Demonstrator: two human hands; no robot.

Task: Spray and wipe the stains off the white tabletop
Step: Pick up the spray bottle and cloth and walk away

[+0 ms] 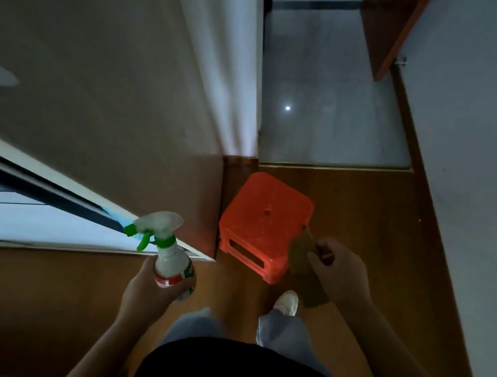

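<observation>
My left hand (150, 289) grips a white spray bottle (167, 253) with a green trigger and collar, held upright, its nozzle pointing left. My right hand (339, 278) holds a dull brownish cloth (304, 258) that hangs down from my fingers. Both hands are in front of my body, above a wooden floor. No white tabletop shows in this dim view.
An orange plastic stool (262, 221) stands on the wooden floor (362, 221) between my hands, beside a wall corner (220, 203). A window sill and dark frame (37, 187) lie to the left. A tiled floor (329, 104) runs ahead past a threshold. My shoe (286, 302) is below the stool.
</observation>
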